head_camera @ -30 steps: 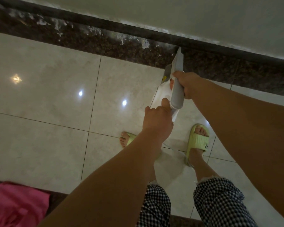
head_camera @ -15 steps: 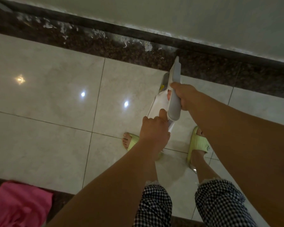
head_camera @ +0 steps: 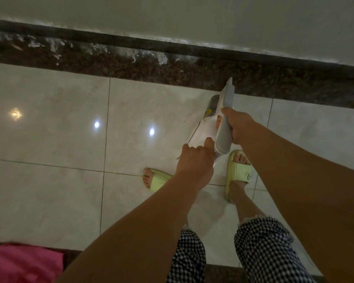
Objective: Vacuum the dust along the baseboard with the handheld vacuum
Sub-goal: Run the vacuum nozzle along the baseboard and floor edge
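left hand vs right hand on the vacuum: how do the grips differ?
The right hand wraps the grey handle, nearer the wall; the left hand holds the rear end of the white body of the vacuum, nearer the person. The right hand sits higher in the picture, the left below it. The right fingers curl under the handle; the left thumb lies up against the body. Both grip the vacuum.

The handheld vacuum [head_camera: 223, 119] is partly covered: the right hand [head_camera: 240, 126] wraps its grey handle and the left hand [head_camera: 194, 162] hides its rear end, so the fingers of both are mostly out of sight. Its nozzle tip sits against the dark baseboard [head_camera: 172, 72] in dim light, and whether it touches is unclear. The pink cloth [head_camera: 27, 262] is cut off by the bottom-left edge.
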Available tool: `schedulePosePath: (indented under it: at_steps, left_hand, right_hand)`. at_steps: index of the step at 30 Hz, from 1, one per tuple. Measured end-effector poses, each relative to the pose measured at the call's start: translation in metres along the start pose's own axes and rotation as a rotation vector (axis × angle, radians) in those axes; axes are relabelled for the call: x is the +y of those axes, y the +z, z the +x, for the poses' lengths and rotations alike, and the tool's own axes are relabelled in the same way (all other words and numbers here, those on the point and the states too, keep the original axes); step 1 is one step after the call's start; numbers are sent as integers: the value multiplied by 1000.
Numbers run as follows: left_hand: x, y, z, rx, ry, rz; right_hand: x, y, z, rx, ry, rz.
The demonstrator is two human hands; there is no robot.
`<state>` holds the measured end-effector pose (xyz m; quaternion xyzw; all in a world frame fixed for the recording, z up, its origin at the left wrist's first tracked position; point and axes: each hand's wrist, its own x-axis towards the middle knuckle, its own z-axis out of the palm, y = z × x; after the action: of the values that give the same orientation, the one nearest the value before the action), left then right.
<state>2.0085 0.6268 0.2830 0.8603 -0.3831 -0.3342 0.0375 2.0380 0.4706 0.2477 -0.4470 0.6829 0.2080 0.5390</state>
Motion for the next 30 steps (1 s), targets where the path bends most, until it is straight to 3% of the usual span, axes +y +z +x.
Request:
schedulePosePath:
  at_steps: [15,30]
  left_hand:
    - [25,-11,25,-40,8,-20]
    - [-65,-22,-16,0,-163,-129]
  right_hand:
    - [-15,-31,11,24,14,61]
    - [-27,89,-22,-92,-98,-92]
